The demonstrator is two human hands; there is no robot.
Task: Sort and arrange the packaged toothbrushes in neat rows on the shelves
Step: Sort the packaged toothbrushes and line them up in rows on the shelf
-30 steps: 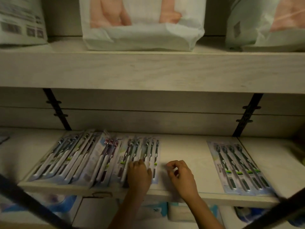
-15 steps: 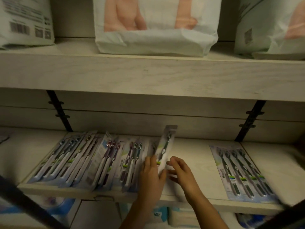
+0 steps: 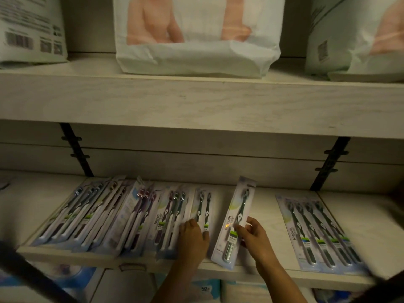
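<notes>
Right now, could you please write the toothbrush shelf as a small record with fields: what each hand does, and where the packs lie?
left hand: rests on the right end of the overlapping row
right hand: pinches the single pack at its lower part
single pack: apart from the row, slanted, between the row and the multi-brush pack
multi-brush pack: lies flat at the right of the lower shelf
upper shelf: holds large white bags
</notes>
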